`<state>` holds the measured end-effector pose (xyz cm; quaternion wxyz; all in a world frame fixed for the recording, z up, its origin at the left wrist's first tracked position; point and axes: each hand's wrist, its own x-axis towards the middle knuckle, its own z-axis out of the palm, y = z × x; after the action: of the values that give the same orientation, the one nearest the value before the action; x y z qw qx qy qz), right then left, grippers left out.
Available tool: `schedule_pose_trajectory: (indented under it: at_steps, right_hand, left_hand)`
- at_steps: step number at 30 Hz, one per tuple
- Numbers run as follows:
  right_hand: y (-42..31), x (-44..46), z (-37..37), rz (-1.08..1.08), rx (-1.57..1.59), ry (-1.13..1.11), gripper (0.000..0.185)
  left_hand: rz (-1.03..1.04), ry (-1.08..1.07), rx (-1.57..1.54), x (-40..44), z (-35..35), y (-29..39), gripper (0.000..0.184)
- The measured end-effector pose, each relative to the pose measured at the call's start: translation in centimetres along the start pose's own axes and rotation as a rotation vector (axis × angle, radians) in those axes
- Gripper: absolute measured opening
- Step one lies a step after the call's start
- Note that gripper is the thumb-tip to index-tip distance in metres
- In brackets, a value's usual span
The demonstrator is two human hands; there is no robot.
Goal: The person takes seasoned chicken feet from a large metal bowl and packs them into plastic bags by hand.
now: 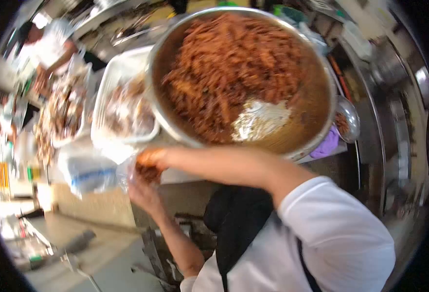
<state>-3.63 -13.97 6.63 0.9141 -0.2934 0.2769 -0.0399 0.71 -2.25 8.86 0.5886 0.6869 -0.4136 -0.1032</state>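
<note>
My left hand (144,194) grips a small clear plastic bag (124,174), holding it from below and the side. Reddish-brown saucy shredded food (148,174) shows at the bag's mouth. My right hand (152,158), stained orange, is at the top of the bag with its fingers down around some of this food; motion blur hides the fingertips. Beyond my right forearm stands a large round metal bowl (327,127), heaped with the same shredded food (239,68). Part of the bowl's sauce-smeared bottom shows at its near right.
Left of the bowl is a white plastic basket (99,109) with bagged food. A stack of clear bags (89,168) lies at the counter's edge. Another container holds brownish pieces (63,112), beside a person (49,46). A small metal bowl (351,119) and purple cloth (327,144) sit right.
</note>
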Motion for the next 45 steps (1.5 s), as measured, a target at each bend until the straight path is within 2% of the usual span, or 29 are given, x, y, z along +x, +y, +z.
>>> schedule_pose_trajectory:
  at_steps: [1, 3, 4, 5, 7, 9, 11, 13, 15, 17, 19, 21, 22, 23, 24, 25, 27, 28, 29, 31, 33, 35, 36, 37, 39, 41, 42, 44, 45]
  right_hand:
    - [-1.2, -1.3, 1.3, -0.028, -0.145, 0.246, 0.015]
    - [-0.1, 0.3, -1.0, -0.279, -0.381, 0.149, 0.016]
    - [-1.5, -1.6, -1.0, -0.313, -0.450, 0.167, 0.016]
    - [-3.0, -3.8, -1.4, -0.345, -0.531, 0.182, 0.016]
    - [-5.6, -9.7, -2.9, -0.618, -0.445, 0.154, 0.013]
    - [-8.9, -14.7, -9.4, -1.128, -1.285, 0.977, 0.011]
    - [-10.2, -17.2, -15.3, -0.627, -1.300, 1.145, 0.015]
    - [-10.1, -20.2, -14.7, -0.040, -1.489, 0.982, 0.020]
    - [-3.3, -18.2, -18.8, -0.192, -1.828, 0.920, 0.022]
    - [1.0, -21.3, -21.2, -0.161, -2.084, 0.670, 0.024]
    - [2.8, -23.7, -24.3, 0.259, -1.846, 0.504, 0.023]
    - [2.8, -27.8, -25.2, 0.378, -1.789, 0.502, 0.028]
    - [2.6, -27.8, -26.4, 0.427, -1.806, 0.387, 0.031]
    - [3.0, -27.1, -28.6, 0.468, -1.815, 0.270, 0.034]
    - [4.1, -26.8, -30.8, 0.250, -1.815, 0.335, 0.037]
    - [4.4, -25.7, -33.3, 0.277, -1.434, 0.389, 0.046]
    - [5.8, -24.7, -34.4, 0.335, -1.768, 0.421, 0.053]
    - [5.5, -25.5, -33.6, 0.423, -1.739, 0.496, 0.057]
    - [3.7, -27.5, -29.8, 0.361, -1.802, 0.473, 0.056]
    - [5.2, -27.9, -29.7, 0.308, -1.848, 0.491, 0.050]
    - [5.4, -28.4, -27.4, 0.521, -1.781, 0.603, 0.039]
    - [4.8, -28.7, -27.4, 0.600, -1.740, 0.514, 0.038]
    - [5.0, -28.2, -27.9, 0.671, -1.678, 0.461, 0.038]
    - [5.2, -27.5, -28.5, 0.628, -1.759, 0.142, 0.044]
    - [4.8, -26.3, -27.1, 0.406, -1.641, 0.058, 0.043]
    - [5.1, -26.1, -23.8, 0.188, -1.495, -0.007, 0.043]
    - [2.5, -27.5, -19.4, 0.332, -1.400, -0.005, 0.047]
    - [7.0, -24.1, -30.1, 0.014, -1.161, -0.145, 0.051]
    - [5.3, -26.7, -28.9, 0.057, -1.098, 0.018, 0.044]
  left_hand:
    - [-0.015, -0.016, 0.049, 0.8, -0.3, -0.4, 0.029]
    - [-0.071, -0.066, 0.158, 2.9, -1.1, 1.0, 0.029]
    - [-0.125, -0.092, 0.231, 3.8, -1.6, 1.9, 0.029]
    - [-0.006, -0.086, 0.287, 4.8, -1.4, 1.5, 0.030]
    - [0.252, -0.056, 0.368, 9.0, -0.1, 0.4, 0.031]
    - [0.386, -0.017, 0.073, 17.9, -0.7, -1.9, 0.033]
    - [0.137, 0.167, 0.228, 19.2, -1.4, 6.8, 0.033]
    - [0.176, 0.034, 0.141, 20.8, -3.5, 9.4, 0.034]
    - [0.203, 0.032, 0.127, 19.6, -4.4, 10.5, 0.038]
    - [0.352, 0.180, 0.330, 20.0, -9.3, 6.7, 0.047]
    - [0.567, 0.543, 0.757, 17.4, -11.2, 6.3, 0.058]
    - [0.604, 0.240, 0.801, 15.4, -12.1, 4.8, 0.077]
    - [0.422, 0.086, 0.409, 16.2, -12.1, -1.1, 0.063]
    - [0.434, 0.117, 0.548, 16.0, -11.6, -1.8, 0.059]
    - [0.446, 0.138, 0.693, 15.5, -11.6, -2.1, 0.054]
    - [0.456, 0.150, 0.840, 15.1, -12.0, -2.1, 0.051]
    - [0.518, 0.224, 0.928, 14.8, -12.7, -2.1, 0.040]
    - [0.550, 0.284, 0.953, 15.3, -12.3, -2.1, 0.037]
    - [0.580, 0.351, 0.965, 15.8, -11.5, -2.2, 0.035]
    - [0.531, 0.375, 1.072, 16.7, -11.4, -0.4, 0.032]
    - [0.378, 0.374, 1.169, 17.1, -12.0, 3.9, 0.031]
    - [0.381, 0.482, 1.417, 19.2, -13.8, 6.1, 0.029]
    - [0.383, 0.526, 1.385, 19.9, -14.6, 8.3, 0.028]
    - [0.388, 0.564, 1.361, 20.3, -15.9, 10.5, 0.027]
    - [0.428, 0.531, 1.147, 20.1, -19.0, 12.9, 0.032]
    - [0.524, 0.474, 0.874, 20.1, -18.6, 12.5, 0.035]
    - [0.595, 0.411, 0.755, 19.8, -19.0, 11.5, 0.035]
    - [0.657, 0.298, 0.551, 18.9, -18.7, 9.7, 0.036]
    - [0.584, 0.238, 0.513, 18.0, -16.7, 8.4, 0.037]
